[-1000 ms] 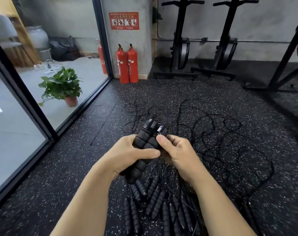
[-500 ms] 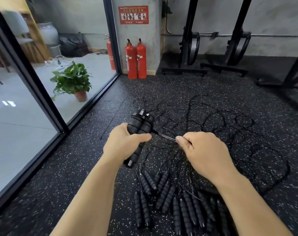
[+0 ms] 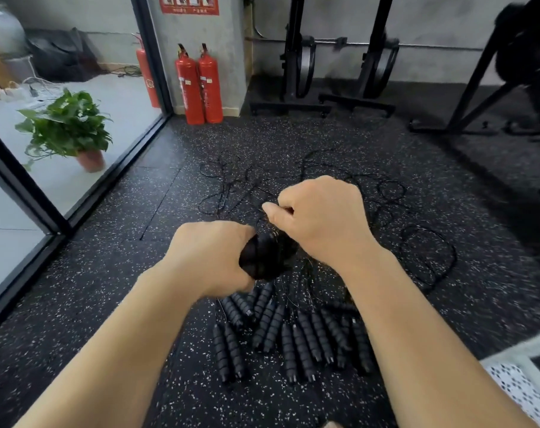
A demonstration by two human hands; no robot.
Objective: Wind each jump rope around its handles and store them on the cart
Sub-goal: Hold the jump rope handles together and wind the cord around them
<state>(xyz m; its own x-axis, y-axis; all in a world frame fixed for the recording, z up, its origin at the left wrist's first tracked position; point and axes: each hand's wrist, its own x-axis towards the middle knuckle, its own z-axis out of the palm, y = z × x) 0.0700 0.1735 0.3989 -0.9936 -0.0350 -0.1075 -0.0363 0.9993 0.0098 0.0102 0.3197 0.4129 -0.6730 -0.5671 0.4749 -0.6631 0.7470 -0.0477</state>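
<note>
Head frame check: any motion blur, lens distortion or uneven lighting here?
Head view: motion smears the held handles, the left hand gripping them and the right hand pinching the rope; the handles on the floor look sharper. Head view: wide-angle distortion slants the door frame; daylight at left is bright, the upper right dark.
</note>
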